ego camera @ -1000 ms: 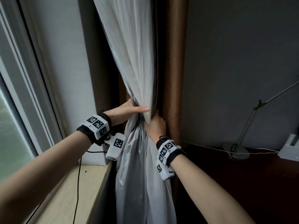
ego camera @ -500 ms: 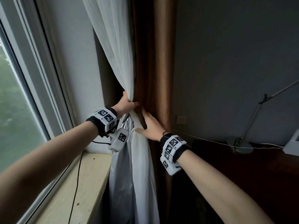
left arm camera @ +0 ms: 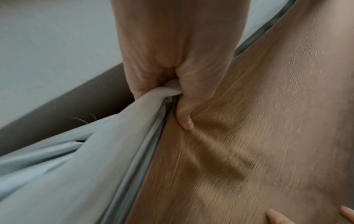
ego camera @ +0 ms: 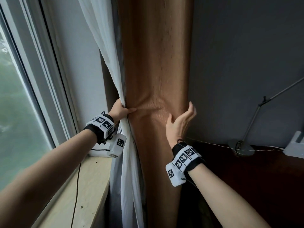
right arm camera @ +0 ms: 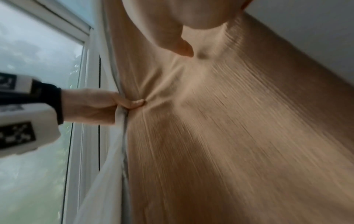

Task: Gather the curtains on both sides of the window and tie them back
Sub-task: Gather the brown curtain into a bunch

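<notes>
The white sheer curtain [ego camera: 115, 89] is pinched in the left hand [ego camera: 118, 111] against the brown curtain [ego camera: 156, 71] beside the window [ego camera: 19, 99], so both layers are kept bunched. The right hand [ego camera: 180, 124] is spread open around the brown curtain's far edge, apparently to draw it in for tying.

Brown curtain [ego camera: 158, 63], fine vertical ribbing. White sheer [ego camera: 102, 38], grey lining. Wristbands [ego camera: 102, 123]: white, black square markers.
</notes>
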The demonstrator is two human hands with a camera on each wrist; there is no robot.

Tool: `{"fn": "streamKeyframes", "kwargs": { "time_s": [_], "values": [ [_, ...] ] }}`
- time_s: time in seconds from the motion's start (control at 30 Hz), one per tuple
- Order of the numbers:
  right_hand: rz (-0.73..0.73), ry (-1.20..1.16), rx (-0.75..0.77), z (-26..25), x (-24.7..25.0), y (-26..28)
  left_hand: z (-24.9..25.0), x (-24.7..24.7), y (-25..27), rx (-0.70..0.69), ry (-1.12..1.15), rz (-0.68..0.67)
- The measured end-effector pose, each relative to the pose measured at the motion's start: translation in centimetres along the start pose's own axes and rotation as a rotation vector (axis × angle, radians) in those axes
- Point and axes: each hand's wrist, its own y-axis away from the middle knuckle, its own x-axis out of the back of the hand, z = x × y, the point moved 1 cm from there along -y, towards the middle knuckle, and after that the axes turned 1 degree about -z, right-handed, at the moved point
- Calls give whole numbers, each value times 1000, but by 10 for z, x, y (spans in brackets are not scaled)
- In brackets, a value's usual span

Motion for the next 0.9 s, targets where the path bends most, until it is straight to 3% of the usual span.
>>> {"fn": "streamKeyframes", "kwargs": {
  "time_s": [0.07, 0.17, 0.27, 0.33, 0.53, 0.8, 0.9],
  "values": [
    [-106, -32, -60, 1, 0, 4, -4, 1, -2, -29, -32, 21],
    [-142, 60, 162, -4, -7, 22, -11, 1, -6, -44, -57, 65],
    [-310, 114, 376, -10, -20, 42, -17, -1, -11, -65, -51, 71],
    [-431, 140, 411, -14, -27, 53, -20, -2, -12, -76, -62, 67],
    [-738, 239, 249, -30, -49, 64, -30, 3, -10, -72, -8, -22],
    [-966, 199, 178, -23, -60, 74, -11, 16, 14, 8, 399, -271],
    [-1055, 164, 156, -14, -63, 79, -7, 23, 16, -7, 312, -342]
  ]
}}
